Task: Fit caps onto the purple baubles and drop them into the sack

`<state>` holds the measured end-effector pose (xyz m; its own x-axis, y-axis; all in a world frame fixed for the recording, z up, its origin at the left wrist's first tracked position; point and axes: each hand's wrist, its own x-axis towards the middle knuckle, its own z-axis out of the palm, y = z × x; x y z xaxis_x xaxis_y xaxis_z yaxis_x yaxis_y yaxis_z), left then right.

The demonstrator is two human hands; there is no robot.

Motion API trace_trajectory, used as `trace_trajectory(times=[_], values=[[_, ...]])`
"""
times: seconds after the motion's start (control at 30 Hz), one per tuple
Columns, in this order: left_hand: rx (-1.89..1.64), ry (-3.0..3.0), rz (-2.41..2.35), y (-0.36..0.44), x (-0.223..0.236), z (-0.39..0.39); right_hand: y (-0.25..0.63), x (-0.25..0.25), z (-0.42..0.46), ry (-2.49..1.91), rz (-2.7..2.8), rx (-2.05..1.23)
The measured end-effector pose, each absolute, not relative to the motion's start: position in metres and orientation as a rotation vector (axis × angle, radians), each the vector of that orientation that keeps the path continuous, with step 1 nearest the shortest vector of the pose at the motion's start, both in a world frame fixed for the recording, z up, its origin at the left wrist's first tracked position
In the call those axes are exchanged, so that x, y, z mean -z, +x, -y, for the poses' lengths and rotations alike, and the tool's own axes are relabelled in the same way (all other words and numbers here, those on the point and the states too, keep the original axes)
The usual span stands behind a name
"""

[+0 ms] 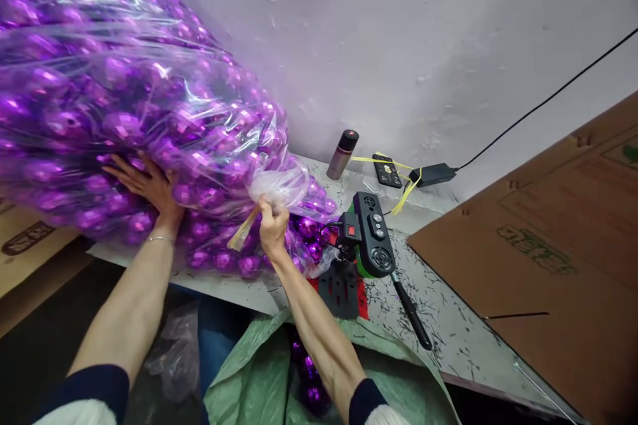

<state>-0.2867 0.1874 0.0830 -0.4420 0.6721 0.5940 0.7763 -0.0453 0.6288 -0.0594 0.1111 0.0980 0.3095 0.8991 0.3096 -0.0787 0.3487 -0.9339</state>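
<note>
A large clear plastic bag (199,96) packed with shiny purple balls fills the left half of the head view, lying on its side on the table. My left hand (149,189) presses flat against its lower side with the fingers spread. Closed in a fist, my right hand (273,229) grips the bunched plastic at the bag's neck. A pale yellowish strip (243,229) sticks out to the left of that fist. More purple balls (310,232) lie beside the neck, close to a small black machine (376,235).
A black handle (413,315) juts from the machine over the littered tabletop (451,332). Behind stand a spray can (343,155), a phone (387,171) and a corded black adapter (432,175). Cardboard (543,252) leans at right. An open green sack (254,372) holds purple balls below.
</note>
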Motion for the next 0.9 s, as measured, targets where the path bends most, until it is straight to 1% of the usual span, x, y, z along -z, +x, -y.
trace_trajectory(times=[0.1, 0.2, 0.3, 0.4, 0.47, 0.53, 0.57, 0.67, 0.77, 0.83, 0.9], values=[[1.424, -1.4, 2.16, -0.282, -0.082, -0.183, -0.058, -0.095, -0.112, -1.035, 1.097, -0.782], [1.419, -1.514, 2.12, -0.283, -0.074, -0.166, -0.054, -0.093, -0.114, -1.072, 1.15, -0.756], [1.647, -1.525, 2.103, -0.291, -0.061, -0.144, -0.051, -0.088, -0.112, -1.099, 1.181, -0.719], [1.955, -1.308, 1.975, -0.287, -0.06, -0.11, -0.054, -0.079, -0.097, -1.119, 1.223, -0.667], [1.983, -1.194, 1.773, -0.267, -0.069, -0.082, -0.057, -0.07, -0.079, -1.126, 1.292, -0.621], [1.895, -1.249, 1.557, -0.233, -0.084, -0.056, -0.058, -0.061, -0.054, -1.135, 1.401, -0.567], [1.842, -1.384, 1.466, -0.214, -0.092, -0.045, -0.056, -0.057, -0.04, -1.134, 1.463, -0.542], [1.57, -2.005, 1.282, -0.16, -0.107, -0.034, -0.041, -0.046, 0.001, -1.079, 1.718, -0.433], [1.11, -2.49, 1.2, -0.12, -0.103, -0.047, -0.012, -0.035, 0.032, -1.233, 1.768, -0.24], [0.831, -2.636, 1.193, -0.102, -0.093, -0.06, 0.009, -0.027, 0.044, -1.376, 1.746, -0.166], [0.651, -2.687, 1.185, -0.09, -0.083, -0.068, 0.027, -0.018, 0.047, -1.5, 1.722, -0.133]])
